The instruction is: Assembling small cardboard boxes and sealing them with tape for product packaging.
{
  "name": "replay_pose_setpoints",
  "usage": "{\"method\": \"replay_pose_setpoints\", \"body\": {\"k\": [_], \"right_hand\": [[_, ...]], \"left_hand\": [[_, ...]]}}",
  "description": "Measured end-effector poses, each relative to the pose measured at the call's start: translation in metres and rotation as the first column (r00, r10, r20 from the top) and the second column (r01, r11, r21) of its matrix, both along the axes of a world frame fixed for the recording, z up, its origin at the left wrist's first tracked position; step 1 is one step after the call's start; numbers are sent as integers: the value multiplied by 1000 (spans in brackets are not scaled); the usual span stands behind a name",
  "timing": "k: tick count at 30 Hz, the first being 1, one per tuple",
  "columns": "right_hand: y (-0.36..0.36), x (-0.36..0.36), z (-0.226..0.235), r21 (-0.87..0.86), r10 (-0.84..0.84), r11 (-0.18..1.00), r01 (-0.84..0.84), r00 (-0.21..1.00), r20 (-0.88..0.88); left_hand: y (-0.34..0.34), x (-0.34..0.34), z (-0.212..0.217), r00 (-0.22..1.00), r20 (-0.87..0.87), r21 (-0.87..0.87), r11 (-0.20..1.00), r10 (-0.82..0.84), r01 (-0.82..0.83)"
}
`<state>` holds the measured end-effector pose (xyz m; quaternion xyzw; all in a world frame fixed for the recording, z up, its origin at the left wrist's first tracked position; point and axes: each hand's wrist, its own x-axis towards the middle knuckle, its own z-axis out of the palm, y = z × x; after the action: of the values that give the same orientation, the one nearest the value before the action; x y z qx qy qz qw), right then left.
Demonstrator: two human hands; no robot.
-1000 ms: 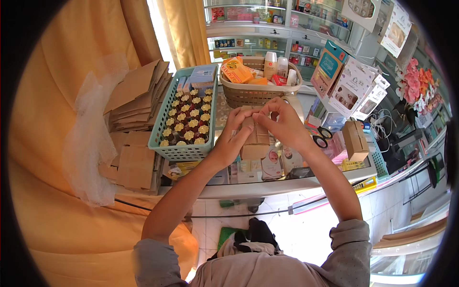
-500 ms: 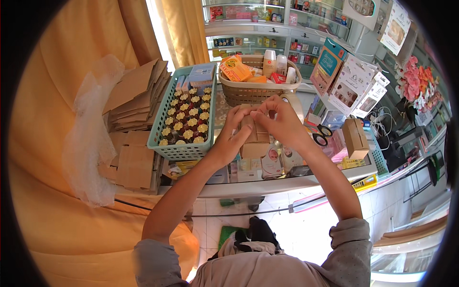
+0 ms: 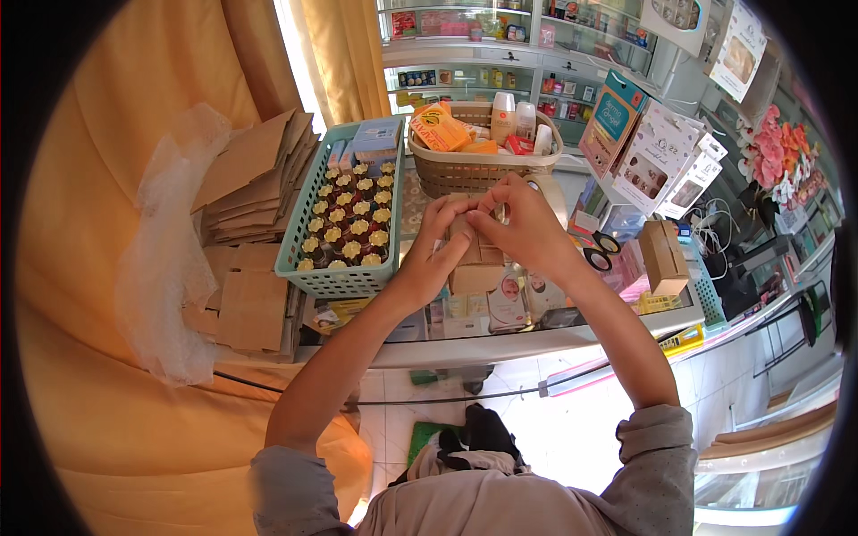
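Observation:
A small brown cardboard box (image 3: 476, 272) sits on the glass counter in front of me, below the beige basket. My left hand (image 3: 436, 253) is closed around its left side, with the thumb lying along the top. At the box's far top edge my right hand (image 3: 523, 228) makes a pinch, thumb and forefinger pressed together close to the left fingertips. Whatever lies between those fingers is too small or hidden to make out. The hands cover much of the box's top and far side.
Left of the box stands a green basket (image 3: 344, 284) of bottles with yellow flower-shaped caps. Flattened cardboard boxes (image 3: 255, 308) and bubble wrap (image 3: 170, 259) lie further left. A beige basket (image 3: 447, 181) holds toiletries. To the right are black-handled scissors (image 3: 601, 252) and another cardboard box (image 3: 664, 259).
The fingers of my right hand have shifted very slightly at the box's far edge. My left hand and the box stay in place.

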<state>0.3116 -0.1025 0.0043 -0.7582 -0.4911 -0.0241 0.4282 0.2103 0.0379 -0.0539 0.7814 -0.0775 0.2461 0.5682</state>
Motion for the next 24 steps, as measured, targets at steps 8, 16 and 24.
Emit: {"method": "replay_pose_setpoints", "body": {"k": [8,16,24], "right_hand": [[1,-4,7,-80,-37,996,46,994,106],[4,0,-2,39,-26,999,20,989,147],[2,0,3,-39,-34,999,31,997,-72]], "left_hand": [[1,1,-1,1000,8,14,1000,6,-6],[-2,-1,3,1000,-19,23,1000,15,-15],[-1,0,4,1000,3,47,999,-1,1]]}}
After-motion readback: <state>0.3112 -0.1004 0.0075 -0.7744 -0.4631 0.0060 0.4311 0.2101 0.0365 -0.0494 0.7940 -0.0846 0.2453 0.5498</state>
